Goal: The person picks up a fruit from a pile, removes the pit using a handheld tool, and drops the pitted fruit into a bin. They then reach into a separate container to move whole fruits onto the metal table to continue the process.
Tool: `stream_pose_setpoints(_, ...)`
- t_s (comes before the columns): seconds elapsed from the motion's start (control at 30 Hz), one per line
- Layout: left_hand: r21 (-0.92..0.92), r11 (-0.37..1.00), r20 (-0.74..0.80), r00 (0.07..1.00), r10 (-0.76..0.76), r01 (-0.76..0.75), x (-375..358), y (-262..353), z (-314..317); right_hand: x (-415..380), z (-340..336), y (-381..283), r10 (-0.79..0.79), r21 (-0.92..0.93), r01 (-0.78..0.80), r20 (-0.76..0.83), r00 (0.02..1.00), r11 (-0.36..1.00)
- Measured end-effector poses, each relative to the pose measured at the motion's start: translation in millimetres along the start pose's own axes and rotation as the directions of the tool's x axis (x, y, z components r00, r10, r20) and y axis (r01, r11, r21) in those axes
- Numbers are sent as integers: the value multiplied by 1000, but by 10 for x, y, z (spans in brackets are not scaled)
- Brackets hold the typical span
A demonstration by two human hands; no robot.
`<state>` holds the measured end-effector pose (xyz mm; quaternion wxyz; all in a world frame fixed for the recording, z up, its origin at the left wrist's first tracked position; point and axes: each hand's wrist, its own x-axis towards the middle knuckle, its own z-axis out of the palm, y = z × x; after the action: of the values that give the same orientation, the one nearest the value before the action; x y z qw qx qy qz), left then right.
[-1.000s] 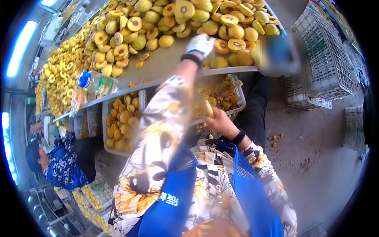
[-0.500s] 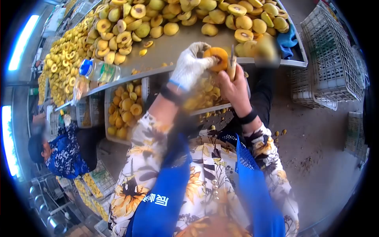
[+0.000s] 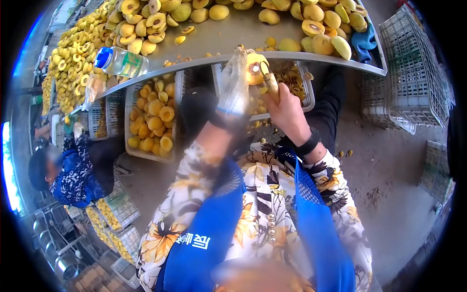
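My left hand [image 3: 232, 87], in a whitish glove, holds a halved yellow fruit [image 3: 254, 67] with its cut face showing, just over the table's front edge. My bare right hand [image 3: 287, 109] is closed around the wooden handle of a pitting tool [image 3: 271, 83]. The tool's curved metal end touches the right side of the fruit half. Halved and whole yellow fruits [image 3: 199, 15] are heaped on the metal table [image 3: 214, 43]. Beneath my hands is a crate [image 3: 307, 100] with fruit pieces, partly hidden.
A blue-capped bottle [image 3: 121, 62] lies on the table at left. A blue cloth [image 3: 363, 43] is at its right corner. Below left stands a crate of fruit halves [image 3: 153, 117]. Stacked crates [image 3: 411, 68] stand at right. A person in blue [image 3: 78, 173] sits at far left.
Both hands have come slightly down and left with the fruit half and the tool. The fruit's cut face has turned towards me, and the tool now meets it. The view has shifted a little.
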<state>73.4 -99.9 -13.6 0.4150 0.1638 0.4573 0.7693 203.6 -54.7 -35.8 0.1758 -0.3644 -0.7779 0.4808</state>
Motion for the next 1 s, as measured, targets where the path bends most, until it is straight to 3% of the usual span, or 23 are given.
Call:
stream_pose_setpoints(0.13, 45, 995, -108, 990, 91, -86, 25, -150, -10, -57, 86, -28, 36, -7, -36, -24, 999, 999)
stream_pose_setpoints(0.33, 396, 851, 12, 928, 371, -345, -15, -329, -55, -123, 119, -100, 68, -13, -68, 6, 998, 998)
stream_pose_setpoints(0.43, 339, 928, -110, 973, 201, -153, -31, -293, -56, -149, 79, -155, 90, -44, -87, 78, 993, 995)
stream_pose_setpoints(0.53, 206, 978, -14, 1000, 27, -24, 22, -123, -89, -164, 27, -179, 44, -48, -37, 168, 985, 998)
stream_pose_setpoints(0.67, 413, 899, 45, 982, -183, 149, 148, 38, -167, -101, -10, -243, 44, -33, -37, 249, 968, 999)
stream_pose_setpoints(0.73, 451, 887, 67, 987, -144, 98, 107, 104, -143, -51, -3, -220, 62, -18, -59, 252, 966, 998)
stream_pose_setpoints(0.8, 383, 889, -37, 966, -256, 250, 83, 195, -68, -39, 48, -118, 93, 47, -105, 210, 973, 993)
stream_pose_setpoints(0.83, 376, 910, -49, 985, -166, 172, 89, 147, -85, -45, 59, -177, 158, 90, -179, 208, 965, 980)
stream_pose_setpoints(0.9, 366, 931, -71, 997, 15, 12, 99, -37, -120, -53, 183, -130, 154, 142, -179, 172, 973, 973)
stream_pose_setpoints(1.0, 269, 958, -76, 989, 129, -105, 86, -186, -108, -88, 242, -81, 89, 118, -102, 105, 990, 988)
